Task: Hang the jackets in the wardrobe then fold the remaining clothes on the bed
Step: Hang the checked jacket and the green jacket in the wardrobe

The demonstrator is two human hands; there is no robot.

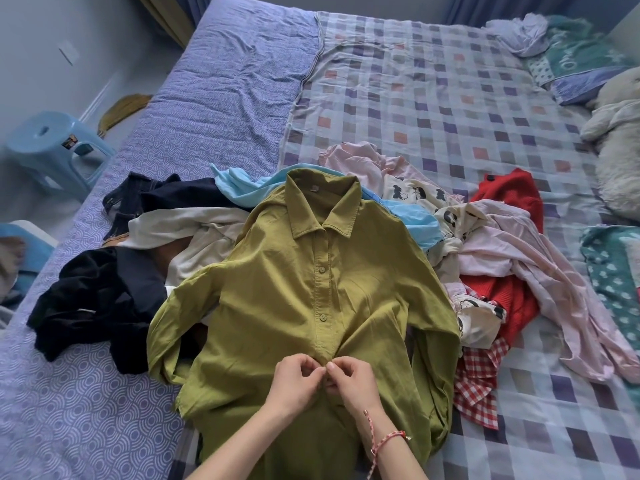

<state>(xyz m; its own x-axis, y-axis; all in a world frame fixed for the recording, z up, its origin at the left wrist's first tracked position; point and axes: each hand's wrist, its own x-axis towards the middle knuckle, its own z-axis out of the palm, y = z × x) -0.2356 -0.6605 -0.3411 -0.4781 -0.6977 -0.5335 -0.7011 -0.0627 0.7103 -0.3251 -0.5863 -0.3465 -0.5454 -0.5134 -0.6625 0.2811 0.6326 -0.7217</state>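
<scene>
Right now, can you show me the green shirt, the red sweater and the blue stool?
green shirt (pixel 273 292): head view, on its chest, left of the buttons.
red sweater (pixel 507 192): head view, on its upper part.
blue stool (pixel 57 125): head view, on its seat.

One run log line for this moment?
action: buttoning | item: green shirt | left hand: pinches placket | right hand: pinches placket

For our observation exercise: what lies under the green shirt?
A light blue garment, a cream garment and dark clothes poke out from under the green shirt; the covered parts are hidden.
</scene>
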